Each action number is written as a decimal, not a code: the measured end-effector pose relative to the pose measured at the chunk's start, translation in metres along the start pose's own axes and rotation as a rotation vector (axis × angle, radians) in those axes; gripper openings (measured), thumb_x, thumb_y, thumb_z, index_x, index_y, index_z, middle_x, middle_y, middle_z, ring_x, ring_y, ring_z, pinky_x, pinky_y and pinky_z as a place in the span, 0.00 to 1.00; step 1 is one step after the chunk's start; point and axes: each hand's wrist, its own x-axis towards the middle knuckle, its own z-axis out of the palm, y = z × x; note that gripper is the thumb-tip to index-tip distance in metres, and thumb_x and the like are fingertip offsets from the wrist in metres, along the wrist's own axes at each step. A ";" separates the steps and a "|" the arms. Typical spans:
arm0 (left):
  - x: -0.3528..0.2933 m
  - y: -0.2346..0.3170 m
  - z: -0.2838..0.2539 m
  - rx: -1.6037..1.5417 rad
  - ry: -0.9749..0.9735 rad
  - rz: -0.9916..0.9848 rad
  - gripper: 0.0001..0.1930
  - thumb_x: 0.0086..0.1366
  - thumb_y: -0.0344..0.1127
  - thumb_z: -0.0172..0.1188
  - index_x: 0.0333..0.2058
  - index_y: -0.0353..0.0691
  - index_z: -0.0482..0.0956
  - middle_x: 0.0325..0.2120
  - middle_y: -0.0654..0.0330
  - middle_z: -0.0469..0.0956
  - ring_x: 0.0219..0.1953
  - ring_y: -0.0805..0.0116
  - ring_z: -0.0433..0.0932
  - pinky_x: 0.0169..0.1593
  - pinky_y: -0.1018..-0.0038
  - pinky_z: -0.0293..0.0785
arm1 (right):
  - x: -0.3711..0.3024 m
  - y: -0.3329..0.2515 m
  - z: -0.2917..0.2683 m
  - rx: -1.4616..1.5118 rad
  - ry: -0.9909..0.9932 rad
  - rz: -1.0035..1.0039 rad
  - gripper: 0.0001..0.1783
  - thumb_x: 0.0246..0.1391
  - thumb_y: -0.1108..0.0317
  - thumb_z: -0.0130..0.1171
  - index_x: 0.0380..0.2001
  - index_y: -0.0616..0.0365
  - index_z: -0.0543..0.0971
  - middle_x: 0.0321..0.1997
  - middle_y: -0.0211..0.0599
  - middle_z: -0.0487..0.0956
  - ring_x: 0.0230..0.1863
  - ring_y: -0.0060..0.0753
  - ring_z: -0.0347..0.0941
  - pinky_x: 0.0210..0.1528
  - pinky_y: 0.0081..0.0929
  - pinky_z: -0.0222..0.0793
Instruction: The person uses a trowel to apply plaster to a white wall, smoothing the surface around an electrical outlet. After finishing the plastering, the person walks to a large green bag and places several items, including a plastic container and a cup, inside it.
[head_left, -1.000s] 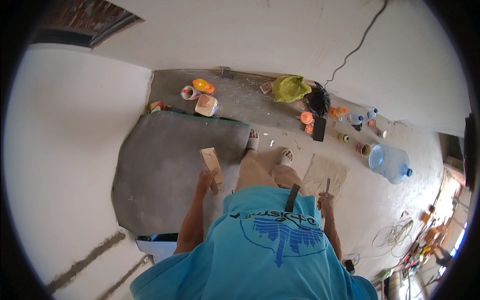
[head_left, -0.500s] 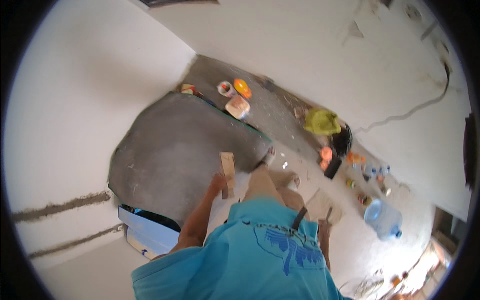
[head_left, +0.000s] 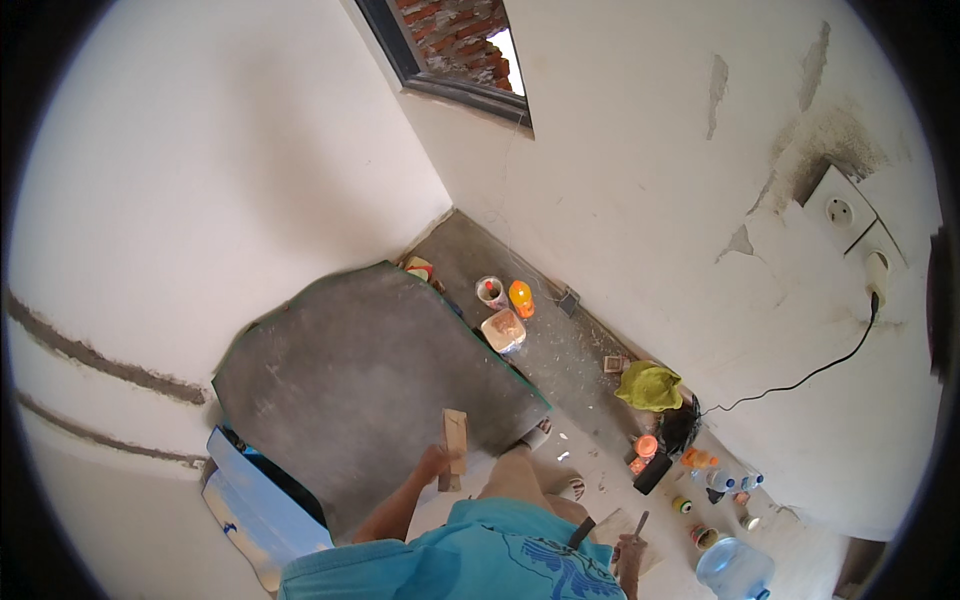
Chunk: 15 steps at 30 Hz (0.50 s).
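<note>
My left hand [head_left: 435, 463] is closed on a narrow, flat, light-brown board [head_left: 455, 440], held over the near edge of a large grey sheet [head_left: 350, 370] with a thin green rim. The sheet spreads beside the left wall. On the right, my right hand [head_left: 630, 550] is closed round a slim grey-brown handle [head_left: 642, 522]; the tool's other end cannot be made out. A pale flat panel [head_left: 612, 528] shows beside that hand, and whether it joins the handle is unclear. My sandalled feet [head_left: 538, 432] stand near the sheet's right corner.
Beyond the sheet stand a bucket [head_left: 491, 291], an orange bottle [head_left: 521, 298] and a plastic tub [head_left: 503, 331]. Along the right wall are a yellow-green cloth [head_left: 648, 386], a black bag [head_left: 681, 425], several bottles and a large water jug [head_left: 735, 570]. A cord [head_left: 800, 385] hangs from a socket.
The view has tilted up, bringing in the window and wall sockets and shifting the floor things lower. My left hand keeps its hold on the board; my right hand shows more plainly.
</note>
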 end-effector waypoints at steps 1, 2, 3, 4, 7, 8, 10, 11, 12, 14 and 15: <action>0.001 -0.003 -0.004 0.111 -0.012 0.054 0.24 0.55 0.41 0.68 0.40 0.22 0.79 0.35 0.46 0.83 0.36 0.59 0.82 0.40 0.64 0.76 | 0.002 -0.002 0.002 -0.004 -0.003 -0.010 0.10 0.55 0.74 0.50 0.39 0.65 0.75 0.18 0.35 0.71 0.10 0.27 0.66 0.10 0.25 0.65; 0.000 0.007 -0.003 0.207 -0.034 0.103 0.24 0.55 0.41 0.68 0.40 0.21 0.79 0.35 0.46 0.83 0.36 0.59 0.82 0.40 0.64 0.76 | 0.001 -0.012 0.000 -0.018 -0.011 -0.027 0.10 0.54 0.74 0.50 0.39 0.65 0.75 0.18 0.35 0.71 0.10 0.26 0.65 0.10 0.25 0.64; -0.004 0.018 -0.002 0.308 -0.061 0.144 0.24 0.55 0.41 0.68 0.40 0.21 0.79 0.35 0.46 0.83 0.36 0.60 0.82 0.40 0.64 0.76 | -0.006 -0.027 0.002 -0.036 -0.019 -0.031 0.11 0.53 0.75 0.50 0.40 0.64 0.75 0.17 0.35 0.71 0.10 0.26 0.65 0.10 0.25 0.64; -0.006 0.022 0.001 0.128 -0.048 0.109 0.24 0.56 0.41 0.68 0.40 0.21 0.79 0.35 0.47 0.82 0.36 0.60 0.82 0.40 0.64 0.76 | -0.013 -0.038 0.004 -0.055 -0.037 -0.030 0.11 0.53 0.75 0.50 0.40 0.64 0.75 0.17 0.35 0.71 0.10 0.26 0.65 0.10 0.24 0.64; -0.023 0.058 0.009 -0.188 0.009 -0.016 0.23 0.57 0.41 0.67 0.41 0.23 0.80 0.34 0.50 0.82 0.35 0.62 0.81 0.40 0.64 0.75 | -0.019 -0.053 0.009 -0.116 -0.014 0.023 0.15 0.49 0.76 0.53 0.42 0.64 0.76 0.17 0.35 0.71 0.10 0.26 0.65 0.10 0.25 0.63; -0.022 0.056 0.010 -0.200 0.018 -0.008 0.23 0.57 0.41 0.67 0.42 0.23 0.79 0.34 0.51 0.82 0.35 0.62 0.81 0.40 0.65 0.75 | -0.019 -0.049 0.008 -0.157 -0.010 -0.023 0.15 0.47 0.76 0.53 0.41 0.64 0.76 0.17 0.35 0.71 0.10 0.26 0.65 0.10 0.25 0.63; -0.020 0.044 0.015 -0.234 0.040 0.007 0.22 0.58 0.40 0.66 0.43 0.24 0.79 0.35 0.53 0.82 0.35 0.64 0.80 0.40 0.66 0.74 | -0.019 -0.045 0.002 -0.247 -0.006 -0.124 0.16 0.45 0.75 0.55 0.40 0.63 0.77 0.17 0.35 0.71 0.10 0.26 0.66 0.09 0.25 0.62; -0.023 0.057 0.017 -0.258 -0.008 0.027 0.22 0.60 0.41 0.66 0.44 0.25 0.79 0.36 0.54 0.81 0.37 0.64 0.80 0.42 0.66 0.74 | -0.020 -0.050 0.003 -0.298 0.032 -0.105 0.16 0.44 0.76 0.56 0.40 0.63 0.77 0.17 0.35 0.71 0.10 0.27 0.66 0.10 0.26 0.62; -0.034 0.080 0.014 -0.281 -0.050 0.046 0.22 0.61 0.41 0.65 0.46 0.26 0.78 0.38 0.55 0.81 0.39 0.64 0.79 0.44 0.66 0.74 | -0.024 -0.062 0.009 -0.349 0.066 -0.087 0.16 0.42 0.76 0.56 0.39 0.64 0.77 0.17 0.34 0.71 0.10 0.27 0.66 0.10 0.26 0.62; -0.044 0.097 0.012 -0.363 -0.090 0.052 0.22 0.62 0.40 0.65 0.48 0.29 0.77 0.40 0.56 0.81 0.41 0.65 0.79 0.46 0.66 0.74 | -0.018 -0.064 0.012 -0.432 0.069 -0.094 0.16 0.41 0.75 0.55 0.39 0.64 0.77 0.17 0.33 0.70 0.10 0.27 0.65 0.10 0.27 0.63; -0.047 0.097 0.014 -0.426 -0.099 0.042 0.21 0.63 0.40 0.64 0.49 0.29 0.77 0.41 0.56 0.80 0.41 0.66 0.79 0.47 0.67 0.74 | -0.003 -0.053 0.007 -0.464 0.051 -0.121 0.16 0.41 0.75 0.55 0.39 0.64 0.76 0.17 0.32 0.69 0.10 0.27 0.65 0.11 0.28 0.63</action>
